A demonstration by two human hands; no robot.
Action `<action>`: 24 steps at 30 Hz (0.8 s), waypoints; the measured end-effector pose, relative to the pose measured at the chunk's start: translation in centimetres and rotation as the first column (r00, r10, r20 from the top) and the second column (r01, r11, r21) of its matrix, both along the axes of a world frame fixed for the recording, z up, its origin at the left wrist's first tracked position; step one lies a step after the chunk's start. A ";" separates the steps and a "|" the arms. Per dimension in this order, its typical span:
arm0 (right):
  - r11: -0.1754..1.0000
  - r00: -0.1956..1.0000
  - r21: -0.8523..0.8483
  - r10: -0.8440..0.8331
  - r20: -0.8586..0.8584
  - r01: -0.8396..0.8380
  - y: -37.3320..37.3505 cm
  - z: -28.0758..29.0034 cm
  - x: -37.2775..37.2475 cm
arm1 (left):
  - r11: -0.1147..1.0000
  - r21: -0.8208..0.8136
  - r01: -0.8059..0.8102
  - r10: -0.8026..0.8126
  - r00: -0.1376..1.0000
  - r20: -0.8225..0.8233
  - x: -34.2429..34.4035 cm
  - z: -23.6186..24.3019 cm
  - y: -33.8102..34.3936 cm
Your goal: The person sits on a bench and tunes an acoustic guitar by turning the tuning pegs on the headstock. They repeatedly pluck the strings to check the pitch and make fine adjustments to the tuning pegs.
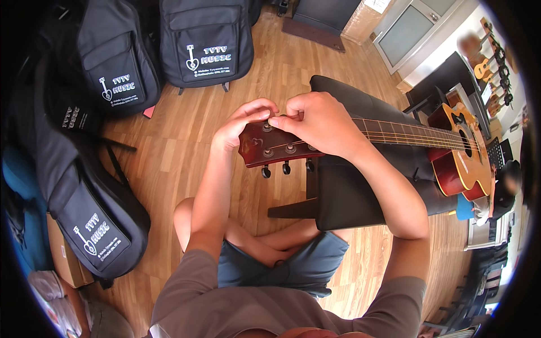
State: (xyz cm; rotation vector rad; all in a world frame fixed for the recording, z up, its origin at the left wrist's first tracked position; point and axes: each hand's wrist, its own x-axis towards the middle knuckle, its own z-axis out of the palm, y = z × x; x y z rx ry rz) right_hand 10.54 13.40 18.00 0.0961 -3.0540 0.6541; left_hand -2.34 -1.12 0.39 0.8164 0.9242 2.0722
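While an acoustic guitar (414,134) lies along a black bench (360,191), the right hand (321,119) pinches its fingers together at the headstock (279,143); the left hand (239,125) curls alongside, its grip unclear.

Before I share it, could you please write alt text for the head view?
A cross-legged person has left hand and right hand at the dark red headstock of an acoustic guitar lying along a black bench; black bags are at left, on a wooden floor.

White lettering (216,57) beside a guitar-shaped emblem (193,59) stands on several black gig bags (205,35).
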 end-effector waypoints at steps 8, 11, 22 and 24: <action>0.999 1.000 0.028 0.020 -0.023 -0.020 0.3 -0.4 -0.2 | 1.000 0.011 -0.005 0.006 0.999 -0.044 0.4 0.9 0.5; 1.000 1.000 0.011 0.006 -0.022 -0.006 0.4 -0.2 0.0 | 1.000 0.009 -0.007 0.006 0.998 0.057 0.5 0.4 0.7; 1.000 1.000 0.013 0.007 -0.013 -0.007 0.3 -0.1 -0.1 | 0.810 0.570 0.142 -0.353 0.893 0.278 1.1 -4.6 2.6; 1.000 0.999 0.006 0.023 -0.046 -0.022 0.3 -0.2 0.0 | 0.817 0.563 0.128 -0.354 0.881 0.313 1.0 -5.3 3.0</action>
